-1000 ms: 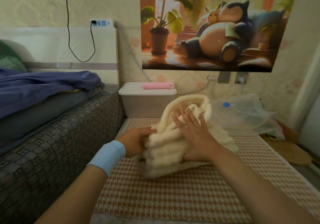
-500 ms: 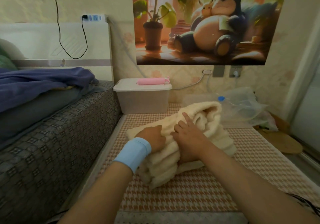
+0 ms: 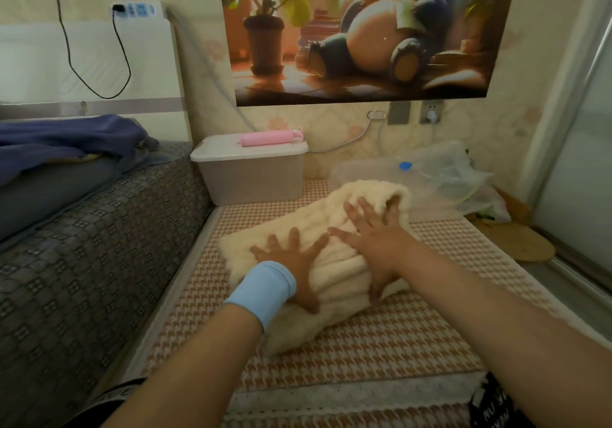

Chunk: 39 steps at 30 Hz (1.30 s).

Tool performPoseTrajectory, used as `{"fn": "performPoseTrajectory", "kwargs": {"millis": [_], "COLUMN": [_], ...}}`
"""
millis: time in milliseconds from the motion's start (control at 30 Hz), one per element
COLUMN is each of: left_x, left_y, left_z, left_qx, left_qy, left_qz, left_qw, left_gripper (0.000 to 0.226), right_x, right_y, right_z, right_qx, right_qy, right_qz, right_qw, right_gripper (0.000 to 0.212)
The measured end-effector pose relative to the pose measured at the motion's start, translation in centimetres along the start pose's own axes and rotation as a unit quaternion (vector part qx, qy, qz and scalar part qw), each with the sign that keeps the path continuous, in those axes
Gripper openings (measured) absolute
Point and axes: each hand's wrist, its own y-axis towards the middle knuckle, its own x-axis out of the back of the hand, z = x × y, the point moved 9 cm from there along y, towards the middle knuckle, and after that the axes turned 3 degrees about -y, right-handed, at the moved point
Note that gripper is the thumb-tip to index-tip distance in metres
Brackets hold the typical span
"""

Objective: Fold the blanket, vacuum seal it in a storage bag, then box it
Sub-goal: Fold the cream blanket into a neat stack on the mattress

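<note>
Head view: cream folded blanket (image 3: 334,278)

We see a cream blanket (image 3: 337,280) on a mat (image 3: 381,354) woven in orange-and-white houndstooth. On our left wrist sits a pale blue wristband (image 3: 263,290). The box (image 3: 255,179) is milky grey with a white lid, and the tube (image 3: 268,137) on it is pink. The bag (image 3: 440,169) is clear, its cap (image 3: 405,165) bright blue. The bed cover (image 3: 82,262) is grey with a grid of small squares; the sheet (image 3: 66,136) on it is dusky purple. The cable (image 3: 105,98) is black.
</note>
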Motion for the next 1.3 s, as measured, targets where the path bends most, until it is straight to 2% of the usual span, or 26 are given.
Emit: {"fn": "performPoseTrajectory", "kwargs": {"millis": [67, 200, 267, 400, 567, 633, 700, 767, 867, 933, 1000, 1067, 1133, 1200, 1300], "left_x": [0.5, 1.4, 2.2, 5.1, 8.4, 9.2, 9.7, 8.7, 4.1, 2.2, 1.8, 2.5, 4.7, 7.7, 9.8], "left_y": [0.5, 1.1, 0.9, -0.4, 1.7, 3.5, 4.5, 5.3, 6.2, 6.2, 5.3, 4.3, 4.6, 6.2, 8.7], "left_z": [-0.9, -1.6, -1.9, -3.3, -8.0, -11.8, -15.3, -18.9, -22.6, -23.4, -23.4, -23.3, -23.3, -22.7, -20.8], "left_qx": [-0.006, -0.023, -0.039, -0.086, -0.152, -0.189, -0.215, -0.237, -0.240, -0.229, -0.230, -0.226, -0.210, -0.176, -0.121], "left_qy": [0.020, 0.021, 0.019, 0.017, 0.012, 0.039, 0.067, 0.091, 0.101, 0.091, 0.083, 0.016, -0.064, -0.108, -0.113], "left_qz": [-0.014, -0.030, -0.048, -0.113, -0.187, -0.195, -0.207, -0.193, -0.094, -0.038, 0.037, 0.107, 0.091, 0.013, -0.074], "left_qw": [1.000, 0.999, 0.998, 0.990, 0.970, 0.962, 0.952, 0.948, 0.961, 0.968, 0.969, 0.968, 0.971, 0.978, 0.983], "left_gripper": [0.113, 0.093, 0.084, 0.070, 0.070, 0.073, 0.075, 0.077, 0.077, 0.078, 0.079, 0.071, 0.055, 0.040, 0.034], "right_x": [-1.0, 0.4, 0.8, 1.7, 2.9, 2.6, 1.6, -0.8, -5.1, -7.1, -8.2, -7.9, -6.9, -5.7, -4.8], "right_y": [-0.1, -0.7, -1.2, -2.5, -6.8, -9.2, -11.0, -12.5, -14.5, -15.1, -15.0, -15.0, -14.7, -14.0, -12.6], "right_z": [-0.3, -0.4, -0.5, -1.0, -6.6, -10.0, -12.7, -15.0, -15.9, -15.7, -15.3, -15.0, -15.5, -16.3, -17.6], "right_qx": [-0.007, 0.013, 0.019, 0.016, -0.072, -0.120, -0.145, -0.153, -0.135, -0.138, -0.129, -0.118, -0.130, -0.163, -0.233], "right_qy": [0.050, 0.083, 0.059, 0.036, -0.012, -0.056, -0.077, -0.061, 0.005, 0.067, 0.094, 0.140, 0.208, 0.256, 0.245], "right_qz": [0.003, -0.101, -0.134, -0.231, -0.363, -0.376, -0.362, -0.309, -0.211, -0.121, -0.037, 0.017, 0.047, 0.026, 0.010], "right_qw": [0.999, 0.991, 0.989, 0.972, 0.929, 0.917, 0.918, 0.937, 0.968, 0.981, 0.986, 0.983, 0.968, 0.953, 0.941], "right_gripper": [0.142, 0.084, 0.069, 0.051, 0.036, 0.031, 0.029, 0.033, 0.042, 0.055, 0.069, 0.071, 0.065, 0.057, 0.061]}}
